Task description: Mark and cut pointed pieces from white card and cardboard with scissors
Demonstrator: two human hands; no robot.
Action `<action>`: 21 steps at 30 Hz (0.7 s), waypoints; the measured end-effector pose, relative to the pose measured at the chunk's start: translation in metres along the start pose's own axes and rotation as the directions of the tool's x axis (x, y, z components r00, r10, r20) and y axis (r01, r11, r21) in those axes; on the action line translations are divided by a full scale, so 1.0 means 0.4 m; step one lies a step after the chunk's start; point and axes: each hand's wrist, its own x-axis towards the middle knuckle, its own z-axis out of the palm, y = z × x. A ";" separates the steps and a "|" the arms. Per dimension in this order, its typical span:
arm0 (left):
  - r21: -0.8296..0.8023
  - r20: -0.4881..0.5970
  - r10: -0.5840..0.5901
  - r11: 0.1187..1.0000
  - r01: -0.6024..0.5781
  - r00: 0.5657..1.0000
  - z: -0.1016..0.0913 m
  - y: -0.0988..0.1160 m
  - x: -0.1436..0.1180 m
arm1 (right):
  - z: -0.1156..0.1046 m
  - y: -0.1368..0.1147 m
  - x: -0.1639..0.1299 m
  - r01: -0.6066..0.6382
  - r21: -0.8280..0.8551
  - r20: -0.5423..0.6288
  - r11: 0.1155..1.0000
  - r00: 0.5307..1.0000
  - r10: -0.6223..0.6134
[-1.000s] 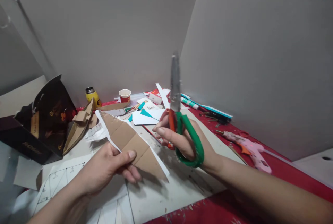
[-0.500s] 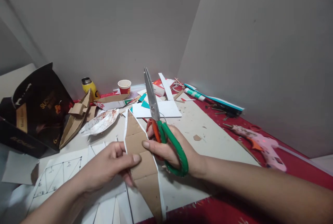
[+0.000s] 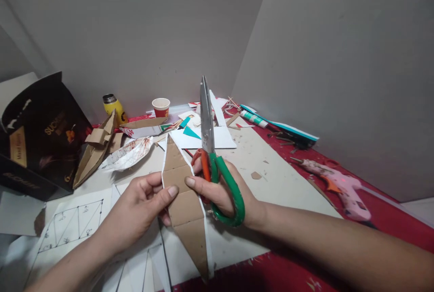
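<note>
Head view: the cardboard piece (image 3: 185,201) is a long kite shape, brown with a white paper edge, its long axis running away from the person — one tip points toward the far wall, the other toward the near table edge. It sits between the two hands, above the white sheet (image 3: 244,237) on the red table (image 3: 389,219). The left hand (image 3: 135,213) pinches its left edge between thumb and fingers. The right hand (image 3: 220,190) is closed through the handles of the scissors (image 3: 212,156), thumb tip touching the cardboard's right side; the blades are shut and stand almost upright, tips toward the wall.

Counted: one cardboard piece held, one pair of scissors, one red paper cup (image 3: 161,106), one yellow bottle (image 3: 113,106), one pink glue gun (image 3: 339,188), one black box (image 3: 37,143), one folded cardboard model (image 3: 95,152).

Against the frame half a second earlier, the cardboard has kept nearly the same lengthwise heading — a second ago it lay slanted, far tip off to the left. The scissors have turned from leaning left to near vertical, and both hands sit slightly higher in view.
</note>
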 end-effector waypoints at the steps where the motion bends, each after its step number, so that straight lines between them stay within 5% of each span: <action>1: -0.009 0.001 -0.004 1.000 0.004 1.000 0.001 0.000 0.000 | 0.000 0.001 0.000 -0.002 0.011 -0.004 1.000 1.000 0.002; 21: -0.066 0.057 -0.058 0.996 0.061 0.997 0.004 -0.017 0.002 | 0.012 0.027 -0.019 -0.014 0.024 -0.092 1.000 0.996 0.016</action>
